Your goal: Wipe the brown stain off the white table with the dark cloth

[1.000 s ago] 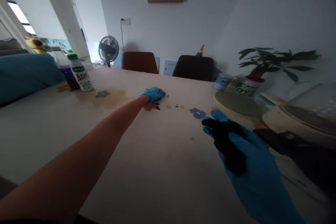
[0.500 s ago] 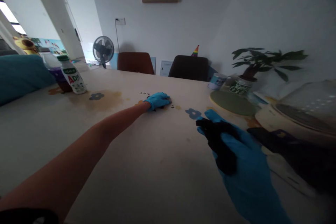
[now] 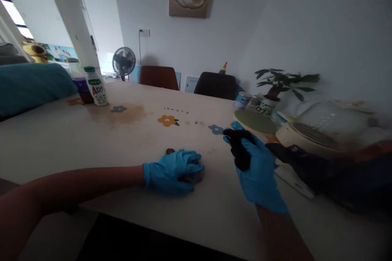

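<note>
My left hand [image 3: 173, 173], in a blue glove, lies palm down on the white table [image 3: 131, 147] near its front edge. Its fingers curl over a greyish crumpled cloth [image 3: 196, 177], mostly hidden under the palm, with a dark bit [image 3: 170, 151] showing by the knuckles. Raised over the table on the right, my right hand [image 3: 257, 171] wears a blue glove too. Its fingers are wrapped round a black object [image 3: 240, 151] that looks soft and bunched; its exact kind cannot be made out.
Two bottles [image 3: 96, 87] stand at the back left beside a teal cushion [image 3: 33, 87]. To the right are a green round mat [image 3: 255, 121], a can [image 3: 243, 100], a potted plant [image 3: 266, 105], a cream pot [image 3: 306, 136] and dark fabric [image 3: 321, 175]. Chairs [image 3: 216, 85] line the far side.
My left hand has come from the printed flower in mid-table back toward the front edge, with the cloth under it. My right hand keeps the black object. The view has shifted.
</note>
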The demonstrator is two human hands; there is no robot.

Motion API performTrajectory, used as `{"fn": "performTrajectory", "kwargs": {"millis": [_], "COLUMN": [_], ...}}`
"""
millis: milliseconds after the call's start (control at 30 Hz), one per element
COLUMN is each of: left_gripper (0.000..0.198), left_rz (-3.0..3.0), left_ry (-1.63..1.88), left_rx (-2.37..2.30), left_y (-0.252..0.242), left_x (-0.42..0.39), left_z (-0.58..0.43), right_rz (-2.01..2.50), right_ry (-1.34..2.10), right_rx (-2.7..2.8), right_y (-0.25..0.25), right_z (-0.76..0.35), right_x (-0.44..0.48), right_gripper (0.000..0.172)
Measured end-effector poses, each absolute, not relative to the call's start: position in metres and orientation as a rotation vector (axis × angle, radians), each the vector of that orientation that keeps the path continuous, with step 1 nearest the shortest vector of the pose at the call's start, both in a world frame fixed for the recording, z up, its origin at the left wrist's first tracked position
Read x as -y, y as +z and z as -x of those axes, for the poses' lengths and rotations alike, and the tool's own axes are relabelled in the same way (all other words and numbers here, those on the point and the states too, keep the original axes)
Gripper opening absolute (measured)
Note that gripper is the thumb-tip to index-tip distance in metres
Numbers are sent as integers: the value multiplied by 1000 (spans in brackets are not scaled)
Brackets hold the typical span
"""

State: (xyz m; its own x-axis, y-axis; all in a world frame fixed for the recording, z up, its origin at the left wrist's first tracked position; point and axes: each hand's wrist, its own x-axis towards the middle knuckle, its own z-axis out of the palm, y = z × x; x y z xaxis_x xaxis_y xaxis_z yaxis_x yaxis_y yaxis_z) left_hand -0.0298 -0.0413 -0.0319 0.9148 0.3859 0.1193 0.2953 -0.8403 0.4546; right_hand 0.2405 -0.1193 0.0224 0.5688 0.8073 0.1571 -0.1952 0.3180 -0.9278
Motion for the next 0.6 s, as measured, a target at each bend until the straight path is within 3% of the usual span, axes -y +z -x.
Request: {"fn": "performTrajectory", "kwargs": {"millis": [200, 367, 600], "left_gripper": [38, 39, 33], "left_rz": [-2744, -2740, -2595], "left_ry": [284, 349, 334], "left_rx": [-460, -675, -1081], "left_y": [-37, -21, -9], "left_x": [19, -59, -173], "left_z": [-20, -98, -169], "right_rz": [1058, 1088, 1165], "right_ry": [784, 790, 884], "right_rx": [777, 721, 589], "right_y": [62, 81, 51], "right_z": [-221, -228, -282], "right_x": [147, 157, 161], "right_gripper": [36, 30, 34]}}
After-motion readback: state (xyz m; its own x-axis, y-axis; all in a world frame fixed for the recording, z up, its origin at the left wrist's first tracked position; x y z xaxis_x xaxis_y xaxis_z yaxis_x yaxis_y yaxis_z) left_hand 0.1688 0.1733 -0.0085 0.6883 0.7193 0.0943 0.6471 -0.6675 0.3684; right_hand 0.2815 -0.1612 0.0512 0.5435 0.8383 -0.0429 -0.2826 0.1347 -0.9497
